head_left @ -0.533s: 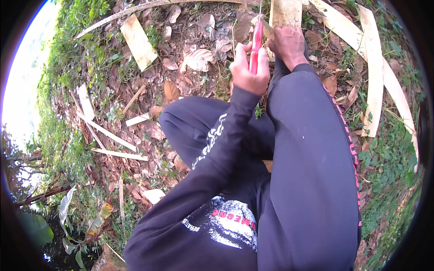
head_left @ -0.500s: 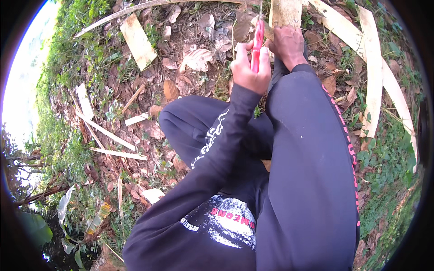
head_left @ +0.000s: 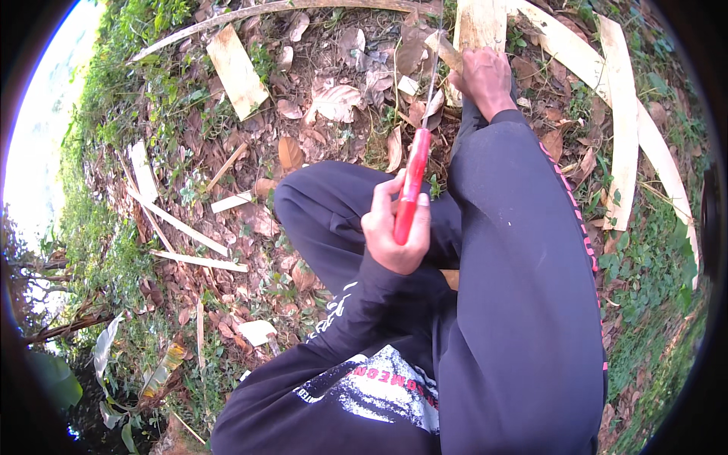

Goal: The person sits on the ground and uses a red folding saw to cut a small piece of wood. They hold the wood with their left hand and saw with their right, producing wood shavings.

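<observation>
My left hand [head_left: 396,231] is closed around the red handle of a thin-bladed cutting tool [head_left: 412,186]. Its narrow blade runs up toward a small wooden piece [head_left: 446,51]. My right hand [head_left: 482,76] reaches out in a dark sleeve and grips that piece, pressing it against a pale upright plank [head_left: 481,24]. The left hand is over my bent knee, well short of the right hand. The blade tip is hard to make out against the leaves.
Dry leaves and grass cover the ground. Pale wood strips [head_left: 628,114] curve along the right, a flat board [head_left: 236,70] lies upper left, and thin slats [head_left: 182,227] lie at left. My dark-trousered legs fill the lower middle.
My left hand has drawn the red-handled tool back toward my body, away from the right hand. The right hand still holds the wood at the plank.
</observation>
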Motion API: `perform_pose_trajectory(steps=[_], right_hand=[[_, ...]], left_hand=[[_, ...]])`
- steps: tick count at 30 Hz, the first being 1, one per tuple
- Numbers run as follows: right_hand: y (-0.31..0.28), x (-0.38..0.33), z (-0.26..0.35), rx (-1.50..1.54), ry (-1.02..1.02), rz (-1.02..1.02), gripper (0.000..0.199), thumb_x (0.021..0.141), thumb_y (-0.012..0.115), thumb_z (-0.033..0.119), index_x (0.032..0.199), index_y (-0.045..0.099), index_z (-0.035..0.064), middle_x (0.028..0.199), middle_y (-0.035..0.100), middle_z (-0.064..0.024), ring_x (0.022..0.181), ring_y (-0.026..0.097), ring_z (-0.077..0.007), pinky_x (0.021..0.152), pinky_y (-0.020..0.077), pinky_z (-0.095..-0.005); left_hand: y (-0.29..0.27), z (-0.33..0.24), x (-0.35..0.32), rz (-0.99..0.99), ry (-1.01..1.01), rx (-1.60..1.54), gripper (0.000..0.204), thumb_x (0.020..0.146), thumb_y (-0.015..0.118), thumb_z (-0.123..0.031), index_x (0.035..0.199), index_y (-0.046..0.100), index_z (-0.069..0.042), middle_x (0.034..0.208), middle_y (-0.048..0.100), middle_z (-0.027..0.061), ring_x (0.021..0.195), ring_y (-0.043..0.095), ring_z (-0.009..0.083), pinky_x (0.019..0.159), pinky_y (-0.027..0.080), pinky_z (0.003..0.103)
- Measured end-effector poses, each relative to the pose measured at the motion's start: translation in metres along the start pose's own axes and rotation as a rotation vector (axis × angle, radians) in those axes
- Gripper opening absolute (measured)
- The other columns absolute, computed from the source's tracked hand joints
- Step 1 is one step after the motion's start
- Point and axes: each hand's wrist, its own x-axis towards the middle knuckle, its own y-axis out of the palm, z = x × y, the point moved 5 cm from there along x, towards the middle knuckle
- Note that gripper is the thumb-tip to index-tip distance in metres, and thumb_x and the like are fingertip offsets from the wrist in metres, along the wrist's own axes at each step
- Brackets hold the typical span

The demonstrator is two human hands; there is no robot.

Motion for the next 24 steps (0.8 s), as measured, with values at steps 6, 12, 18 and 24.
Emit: perform_pose_trajectory(steps=[6,12,18,24], right_hand=[[0.024,0.005,0.003,-0.028,-0.015,-0.134,0.01,0.074,0.068,0.012,0.081,0.071,0.0057,0.076,0.069,-0.0128,0.083,0.069,-0.0266,0.084,0.0532,-0.0441],[-0.002,-0.003,-0.005,0.008,0.006,-0.003,0.031,0.077,0.079,0.033,0.085,0.067,0.0062,0.079,0.066,-0.0121,0.086,0.065,-0.0275,0.082,0.0496,-0.043],[-0.001,-0.001,0.004,-0.023,0.008,-0.015,0.024,0.074,0.076,0.028,0.086,0.071,0.0077,0.081,0.069,-0.0106,0.09,0.067,-0.0263,0.087,0.0502,-0.044],[0.005,0.001,-0.002,0.006,-0.008,0.001,0.029,0.076,0.076,0.03,0.089,0.07,0.0052,0.081,0.068,-0.0113,0.09,0.066,-0.0266,0.088,0.0495,-0.0431]], left_hand=[[0.01,-0.023,0.013,0.059,0.009,-0.088,0.028,0.09,0.063,0.002,0.115,0.053,0.006,0.074,0.064,0.0024,0.058,0.053,0.0021,0.052,0.04,0.019],[-0.002,-0.005,0.0,0.031,-0.006,-0.018,0.03,0.09,0.059,0.004,0.119,0.052,0.007,0.069,0.061,0.0002,0.057,0.051,0.0016,0.052,0.038,0.019],[0.009,0.008,0.051,-0.084,0.179,0.023,0.032,0.083,0.06,0.004,0.115,0.055,0.005,0.064,0.063,0.0094,0.053,0.059,0.0097,0.051,0.045,0.025],[0.024,-0.002,0.043,-0.037,0.15,0.003,0.018,0.089,0.059,0.003,0.106,0.055,0.006,0.098,0.069,0.0172,0.084,0.069,0.0168,0.075,0.055,0.029]])
